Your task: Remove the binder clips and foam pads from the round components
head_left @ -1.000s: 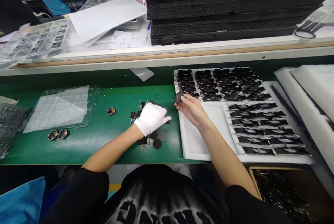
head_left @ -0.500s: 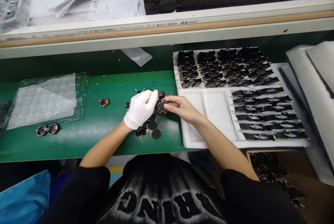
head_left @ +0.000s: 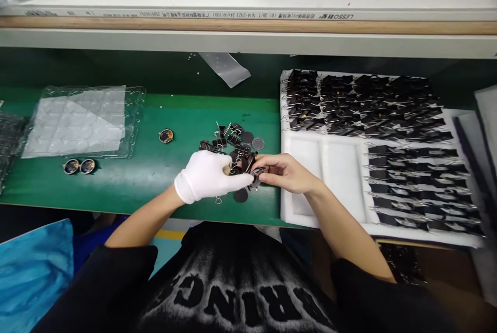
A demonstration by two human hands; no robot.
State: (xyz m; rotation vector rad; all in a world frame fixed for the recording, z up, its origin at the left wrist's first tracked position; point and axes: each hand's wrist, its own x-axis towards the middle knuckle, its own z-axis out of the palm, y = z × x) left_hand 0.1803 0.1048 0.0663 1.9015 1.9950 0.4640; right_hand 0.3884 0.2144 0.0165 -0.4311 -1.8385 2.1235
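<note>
My left hand [head_left: 213,175], in a white glove, is closed over a pile of black binder clips [head_left: 235,139], its thumb stretched to the right. A black binder clip [head_left: 245,161] stands between its fingers, partly hidden. Bare, my right hand [head_left: 287,172] pinches a round, dark, metal-rimmed piece [head_left: 257,171] like a watch head, tilted on edge. The left thumb tip meets this piece. Thin dark discs [head_left: 240,196] and a greyer disc [head_left: 258,143] lie around the pile on the green bench.
At right, a white foam tray [head_left: 285,198] bears rows of clipped pieces [head_left: 361,100]. Round watch-like pieces [head_left: 87,166] lie at left, another [head_left: 166,136] nearer the middle. Behind them sits a clear blister tray [head_left: 134,115] with paper. A shelf edge [head_left: 233,40] crosses above.
My view has shifted, and both hands sit lower relative to the pile, uncovering more clips. The left thumb has stretched toward the round piece, which has turned from face-on to tilted.
</note>
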